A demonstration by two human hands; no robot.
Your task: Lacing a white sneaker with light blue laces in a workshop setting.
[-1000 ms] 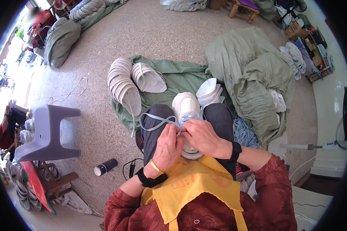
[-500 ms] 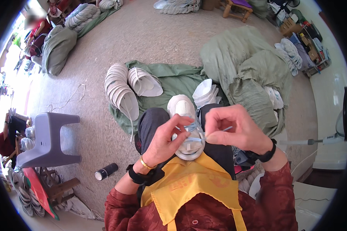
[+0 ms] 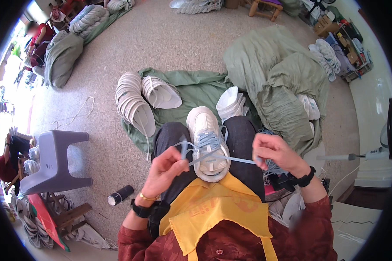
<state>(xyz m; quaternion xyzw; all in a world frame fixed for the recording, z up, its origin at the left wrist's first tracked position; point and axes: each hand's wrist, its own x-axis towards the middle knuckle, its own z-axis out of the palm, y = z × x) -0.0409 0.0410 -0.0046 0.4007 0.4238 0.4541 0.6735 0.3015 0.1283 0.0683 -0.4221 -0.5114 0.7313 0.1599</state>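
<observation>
A white sneaker [image 3: 203,119] rests between my knees, toe pointing away from me, with pale blue shoelaces [image 3: 209,140] threaded through its eyelets. My left hand [image 3: 166,168], left of the shoe, pinches one lace end between thumb and fingers. Out to the right, my right hand [image 3: 278,153] grips the other end, and that lace [image 3: 241,160] runs fairly straight across from the shoe. The laces cross over the tongue, with a loose loop standing on the left side. Part of the sneaker's heel lies against my yellow apron [image 3: 222,204].
Stacks of white shoe uppers [image 3: 133,102] lie on a green cloth [image 3: 191,89] ahead. A big green sack [image 3: 265,65] bulges at the right. A grey plastic stool [image 3: 59,163] and a dark bottle [image 3: 120,195] are on my left. A bundle of blue laces [image 3: 272,167] sits beside my right knee.
My hands have moved apart, the left one down and left, the right one right and down. The laces between them are drawn out wider, and more of the sneaker shows.
</observation>
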